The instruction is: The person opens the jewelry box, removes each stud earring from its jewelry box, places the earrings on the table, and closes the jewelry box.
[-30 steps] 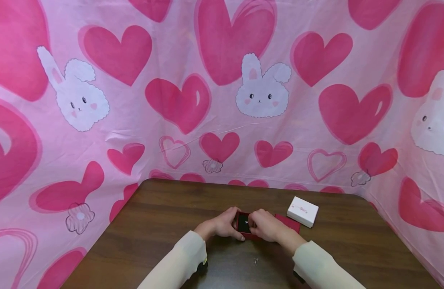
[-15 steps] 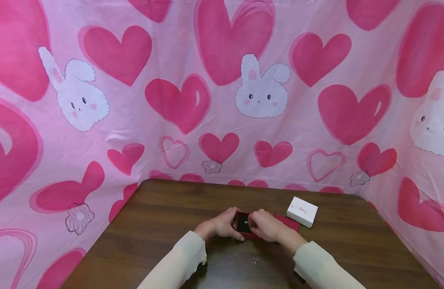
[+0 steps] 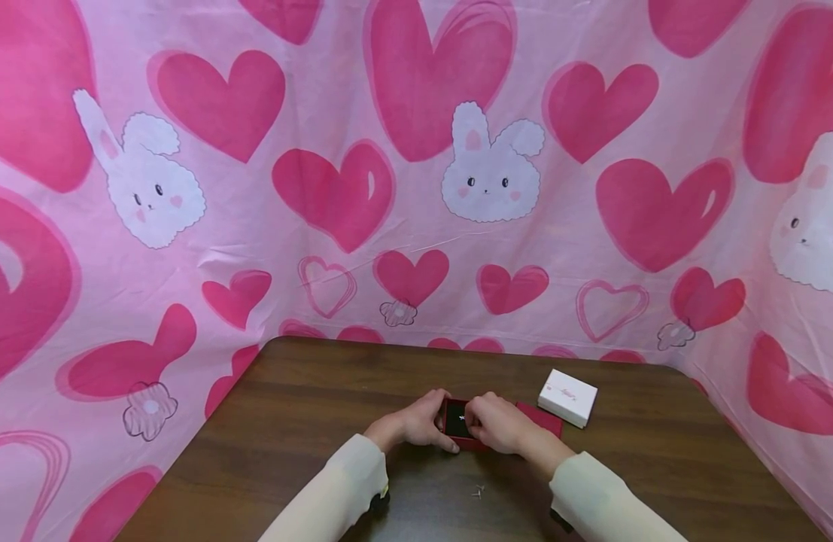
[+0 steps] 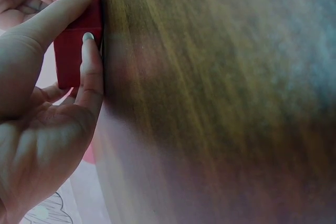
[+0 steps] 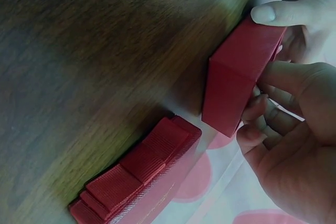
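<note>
Left hand (image 3: 419, 421) grips red box (image 5: 228, 95) by one end, likely bracing it; right hand (image 3: 494, 423) bends over black insert (image 3: 454, 428), fingers (image 5: 252, 136) curled, any grasp hidden.

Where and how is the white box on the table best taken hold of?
Probably by its left and right ends, right hand coming from above: the white box lies flat with its top uncovered, and both ends look free, while the red piece sits close to its near side.
</note>
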Tool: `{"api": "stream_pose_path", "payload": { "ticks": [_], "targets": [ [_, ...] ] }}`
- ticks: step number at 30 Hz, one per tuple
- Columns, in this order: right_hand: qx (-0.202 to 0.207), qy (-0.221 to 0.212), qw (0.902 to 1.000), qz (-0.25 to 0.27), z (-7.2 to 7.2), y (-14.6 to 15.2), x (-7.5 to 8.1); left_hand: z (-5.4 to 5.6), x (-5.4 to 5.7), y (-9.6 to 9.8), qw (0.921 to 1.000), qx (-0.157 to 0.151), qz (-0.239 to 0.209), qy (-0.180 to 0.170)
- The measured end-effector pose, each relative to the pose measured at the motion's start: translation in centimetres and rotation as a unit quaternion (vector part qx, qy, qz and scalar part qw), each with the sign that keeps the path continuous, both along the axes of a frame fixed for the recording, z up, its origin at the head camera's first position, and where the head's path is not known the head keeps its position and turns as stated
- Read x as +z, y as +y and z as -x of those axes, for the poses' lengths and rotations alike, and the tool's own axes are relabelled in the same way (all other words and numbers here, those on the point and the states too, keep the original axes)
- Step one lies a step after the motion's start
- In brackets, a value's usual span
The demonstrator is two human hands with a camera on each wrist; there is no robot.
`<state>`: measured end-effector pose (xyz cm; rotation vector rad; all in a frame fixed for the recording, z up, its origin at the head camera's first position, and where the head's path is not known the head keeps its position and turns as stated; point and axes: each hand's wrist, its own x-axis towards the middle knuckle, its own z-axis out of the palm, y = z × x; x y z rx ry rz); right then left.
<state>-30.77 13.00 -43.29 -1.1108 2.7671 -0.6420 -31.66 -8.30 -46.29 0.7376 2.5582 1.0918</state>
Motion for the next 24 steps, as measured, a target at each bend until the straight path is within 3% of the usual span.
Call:
{"api": "stream_pose_path", "payload": {
  "ticks": [7, 24],
  "targets": [
    [-0.006, 0.018, 0.9998, 0.004, -0.27, 0.05, 0.09, 0.00, 0.08, 0.06, 0.9999, -0.001, 0.002, 0.011],
    [-0.016, 0.019, 0.9996, 0.009, -0.31, 0.33, 0.25, 0.26, -0.33, -0.01, 1.0000, 0.002, -0.002, -0.004]
  ]
}}
